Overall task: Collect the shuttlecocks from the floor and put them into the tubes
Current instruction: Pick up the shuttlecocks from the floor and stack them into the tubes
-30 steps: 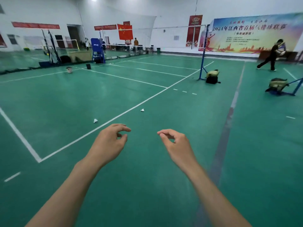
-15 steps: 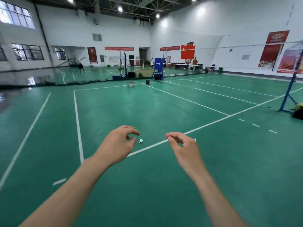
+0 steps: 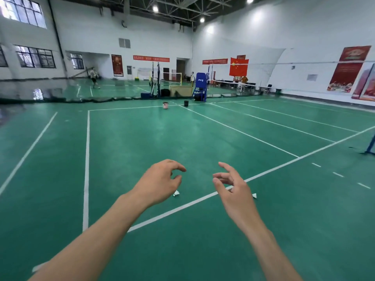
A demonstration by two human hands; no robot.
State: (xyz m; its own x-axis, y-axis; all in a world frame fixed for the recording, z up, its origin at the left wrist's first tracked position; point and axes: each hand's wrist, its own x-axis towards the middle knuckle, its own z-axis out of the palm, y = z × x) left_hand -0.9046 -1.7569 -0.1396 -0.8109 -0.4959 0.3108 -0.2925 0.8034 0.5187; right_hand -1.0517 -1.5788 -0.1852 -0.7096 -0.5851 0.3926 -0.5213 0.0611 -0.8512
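Observation:
Two white shuttlecocks lie on the green court floor ahead of me. One shuttlecock (image 3: 176, 193) shows just right of my left hand (image 3: 160, 181), inside the white line. The other shuttlecock (image 3: 254, 195) peeks out at the right edge of my right hand (image 3: 233, 191), beyond the line. Both hands are stretched forward in the air, fingers loosely curled and spread, holding nothing. No tube is in sight.
A pink bucket (image 3: 165, 105) and a black bucket (image 3: 186, 103) stand at the far court line. A blue umpire chair (image 3: 200, 86) and net posts stand behind them. A blue net stand (image 3: 371, 145) is at the right edge. People move on the far courts.
My view has swung left and the two shuttlecocks now appear closer. My right hand's fingers have spread apart from a pinched pose; both hands stay raised.

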